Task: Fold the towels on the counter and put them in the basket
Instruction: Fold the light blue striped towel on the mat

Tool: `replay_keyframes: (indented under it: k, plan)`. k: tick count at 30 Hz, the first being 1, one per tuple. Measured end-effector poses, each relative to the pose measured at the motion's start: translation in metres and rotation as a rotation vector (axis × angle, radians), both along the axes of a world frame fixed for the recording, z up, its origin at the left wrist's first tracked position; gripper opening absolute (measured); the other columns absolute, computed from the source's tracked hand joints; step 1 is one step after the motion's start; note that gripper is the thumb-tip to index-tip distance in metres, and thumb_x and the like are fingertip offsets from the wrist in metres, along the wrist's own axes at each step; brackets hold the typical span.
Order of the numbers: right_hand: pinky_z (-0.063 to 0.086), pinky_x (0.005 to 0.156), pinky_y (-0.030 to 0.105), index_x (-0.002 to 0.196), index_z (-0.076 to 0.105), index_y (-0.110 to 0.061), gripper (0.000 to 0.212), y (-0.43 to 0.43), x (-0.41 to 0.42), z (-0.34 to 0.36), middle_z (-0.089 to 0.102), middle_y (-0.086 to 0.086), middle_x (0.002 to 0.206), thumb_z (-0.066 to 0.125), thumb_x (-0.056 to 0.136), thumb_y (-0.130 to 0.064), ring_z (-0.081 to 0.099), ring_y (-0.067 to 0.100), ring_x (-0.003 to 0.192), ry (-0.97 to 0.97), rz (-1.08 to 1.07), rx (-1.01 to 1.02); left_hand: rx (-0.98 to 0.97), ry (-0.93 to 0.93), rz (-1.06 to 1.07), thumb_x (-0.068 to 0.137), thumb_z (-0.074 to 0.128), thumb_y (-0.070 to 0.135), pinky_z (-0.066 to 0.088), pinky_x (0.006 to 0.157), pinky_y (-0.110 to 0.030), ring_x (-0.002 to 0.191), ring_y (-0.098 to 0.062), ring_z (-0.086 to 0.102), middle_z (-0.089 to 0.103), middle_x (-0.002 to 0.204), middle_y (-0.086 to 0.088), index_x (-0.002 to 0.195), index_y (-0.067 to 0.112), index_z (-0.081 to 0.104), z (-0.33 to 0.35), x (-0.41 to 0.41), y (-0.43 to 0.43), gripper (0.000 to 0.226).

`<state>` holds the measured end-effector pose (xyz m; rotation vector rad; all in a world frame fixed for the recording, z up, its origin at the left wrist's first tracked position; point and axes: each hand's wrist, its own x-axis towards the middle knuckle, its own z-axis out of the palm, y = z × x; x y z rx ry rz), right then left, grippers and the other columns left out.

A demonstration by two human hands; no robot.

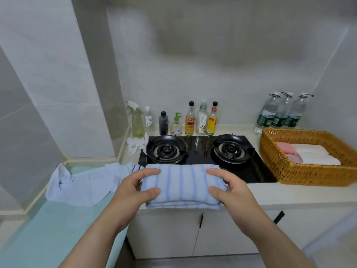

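Note:
A folded blue-striped towel lies at the counter's front edge, just before the stove. My left hand grips its left end, thumb near me and fingers curled over the far side. My right hand grips its right end the same way. A pale blue towel lies crumpled and unfolded to the left. The wicker basket stands at the right and holds folded white towels and pink ones.
A black two-burner gas stove sits behind the striped towel. Several bottles line the back wall, with water bottles behind the basket. A white rag lies left of the stove. A green-topped surface is lower left.

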<state>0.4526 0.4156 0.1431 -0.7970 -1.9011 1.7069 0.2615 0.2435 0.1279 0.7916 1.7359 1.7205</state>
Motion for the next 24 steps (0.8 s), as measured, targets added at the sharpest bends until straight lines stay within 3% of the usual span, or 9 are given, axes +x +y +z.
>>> replay_keyframes:
  k: [6, 9, 13, 15, 18, 21, 24]
  plan:
    - [0.053, 0.078, 0.037, 0.105, 0.068, -0.040, 0.041, 0.046, 0.036, 0.004, 0.066, 0.004, 0.110, 0.062, 0.086, -0.004, 0.060, 0.023, 0.081, -0.007, -0.057, 0.018, 0.003, 0.008, -0.083, 0.059, 0.077, 0.020, 0.053, 0.086, -0.032, 0.107, -0.016, 0.063, 0.068, 0.113, 0.008, 0.099, 0.037, 0.073, 0.001, 0.018, 0.063, 0.043]
    - [0.052, 0.084, 0.054, 0.106, 0.067, -0.045, 0.040, 0.070, 0.050, 0.002, 0.065, 0.012, 0.112, 0.064, 0.080, -0.015, 0.055, 0.039, 0.080, -0.008, -0.084, 0.014, 0.015, -0.009, -0.121, 0.053, 0.080, 0.026, 0.053, 0.088, -0.034, 0.105, -0.013, 0.064, 0.069, 0.111, 0.012, 0.099, 0.035, 0.073, 0.002, 0.026, 0.095, 0.047]
    - [0.053, 0.076, 0.033, 0.103, 0.069, -0.041, 0.043, 0.113, 0.064, -0.001, 0.067, 0.003, 0.103, 0.064, 0.086, -0.003, 0.064, 0.019, 0.082, 0.016, -0.130, 0.008, 0.020, -0.034, -0.163, 0.062, 0.075, 0.012, 0.054, 0.085, -0.035, 0.102, -0.016, 0.065, 0.070, 0.106, 0.010, 0.098, 0.034, 0.073, -0.001, 0.037, 0.142, 0.042]
    - [0.054, 0.072, 0.028, 0.103, 0.070, -0.036, 0.042, 0.137, 0.067, 0.000, 0.068, -0.005, 0.104, 0.063, 0.086, 0.001, 0.066, 0.016, 0.085, 0.031, -0.144, -0.006, 0.019, -0.049, -0.175, 0.063, 0.073, 0.012, 0.055, 0.079, -0.036, 0.099, -0.019, 0.066, 0.071, 0.105, 0.009, 0.098, 0.033, 0.073, -0.003, 0.039, 0.169, 0.041]
    - [0.055, 0.074, 0.036, 0.101, 0.070, -0.039, 0.041, 0.179, 0.069, -0.006, 0.066, -0.006, 0.108, 0.065, 0.086, -0.002, 0.062, 0.025, 0.093, 0.017, -0.191, 0.016, 0.011, -0.118, -0.215, 0.059, 0.076, 0.018, 0.053, 0.077, -0.042, 0.091, -0.021, 0.066, 0.070, 0.101, 0.011, 0.099, 0.032, 0.073, -0.005, 0.038, 0.215, 0.042]
    - [0.057, 0.076, 0.028, 0.097, 0.071, -0.041, 0.042, 0.229, 0.071, -0.010, 0.062, -0.010, 0.115, 0.067, 0.085, -0.001, 0.064, 0.007, 0.093, 0.014, -0.222, -0.002, 0.042, -0.161, -0.228, 0.051, 0.078, 0.029, 0.050, 0.084, -0.042, 0.097, -0.023, 0.064, 0.070, 0.108, 0.002, 0.102, 0.027, 0.074, -0.010, 0.036, 0.268, 0.051]
    - [0.056, 0.083, 0.031, 0.096, 0.071, -0.045, 0.046, 0.282, 0.071, -0.011, 0.061, -0.010, 0.119, 0.068, 0.084, -0.001, 0.063, 0.007, 0.099, 0.001, -0.241, -0.023, 0.066, -0.134, -0.225, 0.049, 0.086, 0.028, 0.051, 0.084, -0.037, 0.096, -0.022, 0.063, 0.070, 0.108, -0.006, 0.105, 0.025, 0.074, -0.019, 0.033, 0.321, 0.058]
